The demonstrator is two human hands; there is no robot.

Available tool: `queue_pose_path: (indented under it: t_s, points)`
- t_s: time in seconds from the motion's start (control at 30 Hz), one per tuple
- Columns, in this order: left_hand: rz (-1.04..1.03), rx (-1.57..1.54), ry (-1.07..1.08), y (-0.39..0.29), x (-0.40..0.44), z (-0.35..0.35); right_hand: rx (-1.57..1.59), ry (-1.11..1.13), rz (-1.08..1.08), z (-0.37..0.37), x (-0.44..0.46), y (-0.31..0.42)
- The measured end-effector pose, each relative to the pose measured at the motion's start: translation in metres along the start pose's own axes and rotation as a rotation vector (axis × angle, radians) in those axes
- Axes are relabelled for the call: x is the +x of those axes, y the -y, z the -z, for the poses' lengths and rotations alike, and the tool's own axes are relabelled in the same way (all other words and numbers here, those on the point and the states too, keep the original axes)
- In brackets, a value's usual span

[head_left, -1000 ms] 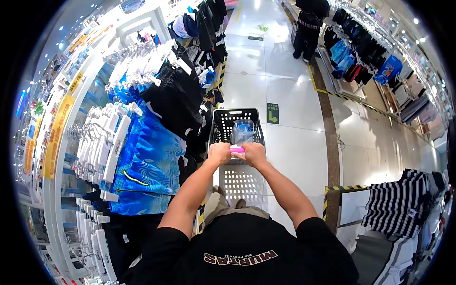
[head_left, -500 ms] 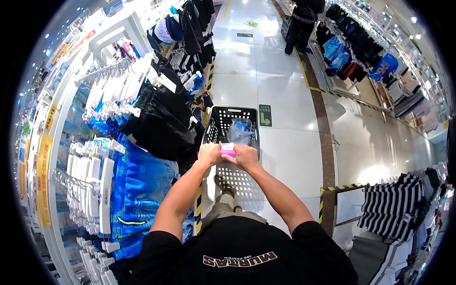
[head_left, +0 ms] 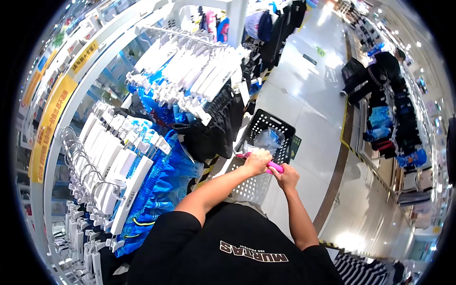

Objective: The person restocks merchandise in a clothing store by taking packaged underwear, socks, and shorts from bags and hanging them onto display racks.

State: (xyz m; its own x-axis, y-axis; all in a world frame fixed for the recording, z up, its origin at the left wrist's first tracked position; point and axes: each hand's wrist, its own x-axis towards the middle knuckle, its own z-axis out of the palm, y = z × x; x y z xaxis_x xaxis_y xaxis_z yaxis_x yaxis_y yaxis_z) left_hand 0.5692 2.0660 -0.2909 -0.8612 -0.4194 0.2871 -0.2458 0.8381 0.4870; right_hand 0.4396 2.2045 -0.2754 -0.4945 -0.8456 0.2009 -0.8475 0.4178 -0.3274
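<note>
My left hand (head_left: pixel 258 161) is closed around the pink handle (head_left: pixel 275 167) of a black-and-grey shopping cart. My right hand (head_left: pixel 287 177) grips the same handle near its right end. Beyond my hands is the perforated black basket (head_left: pixel 285 128), with a clear plastic container (head_left: pixel 270 139) holding something blue inside. Part of the light grey perforated lower section (head_left: pixel 249 186) shows below the handle.
Close on the left stand racks of white hangers (head_left: pixel 190 66) with blue swim shorts (head_left: pixel 159 190) and black shorts (head_left: pixel 213 123). Another person (head_left: pixel 380 73) is by the right-hand clothes rack. A tiled aisle (head_left: pixel 289 99) runs ahead, with a green floor sign (head_left: pixel 295 146).
The view has turned left, so the aisle slants right and the left racks look larger. The cart handle now tilts, and my hands have shifted right in view, still holding it.
</note>
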Motion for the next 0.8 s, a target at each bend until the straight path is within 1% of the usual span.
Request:
queue_pose_path:
  t_s: [0.1,0.13,0.23,0.27,0.37,0.43,0.47,0.5,0.53,0.57,0.63,0.7,0.73,0.77,0.8]
  points:
    - [0.001,-0.006,-0.088,0.001,0.004,-0.003,0.016,0.040,-0.003,0.005,0.007,0.001]
    - [0.072,-0.048,-0.035,-0.001,0.002,-0.002,0.017,0.051,-0.013,0.007,0.009,0.003]
    - [0.112,-0.175,-0.226,-0.007,-0.007,0.011,0.006,0.074,-0.047,0.007,0.015,0.001]
    - [0.161,-0.211,-0.228,-0.008,-0.012,0.015,0.005,0.035,-0.046,0.003,0.016,-0.002]
    - [0.285,-0.316,-0.310,-0.011,-0.029,0.030,0.063,0.059,-0.081,-0.001,0.024,-0.009]
    - [0.440,-0.556,-0.280,-0.010,-0.049,0.036,0.086,0.084,-0.110,0.004,0.033,-0.009]
    - [0.490,-0.609,-0.232,-0.005,-0.060,0.037,0.096,0.100,-0.119,0.006,0.038,-0.010]
    - [0.609,-0.686,-0.112,-0.004,-0.071,0.046,0.107,0.117,-0.124,0.007,0.043,-0.011]
    - [0.629,-0.771,-0.129,0.002,-0.088,0.041,0.094,0.169,-0.159,0.010,0.049,-0.011]
    - [0.661,-0.765,-0.135,0.004,-0.101,0.045,0.132,0.204,-0.176,0.010,0.054,-0.013]
    - [0.845,-0.780,-0.081,0.000,-0.119,0.067,0.210,0.275,-0.207,0.010,0.065,-0.019]
    - [0.828,-0.788,-0.165,0.006,-0.140,0.072,0.256,0.334,-0.202,0.011,0.076,-0.019]
    - [0.898,-0.808,-0.203,0.009,-0.147,0.071,0.280,0.367,-0.195,0.013,0.083,-0.015]
    - [0.973,-0.825,-0.240,0.012,-0.154,0.068,0.263,0.361,-0.145,0.015,0.089,-0.010]
    - [0.948,-0.832,-0.321,0.022,-0.163,0.057,0.248,0.359,-0.096,0.019,0.094,0.000]
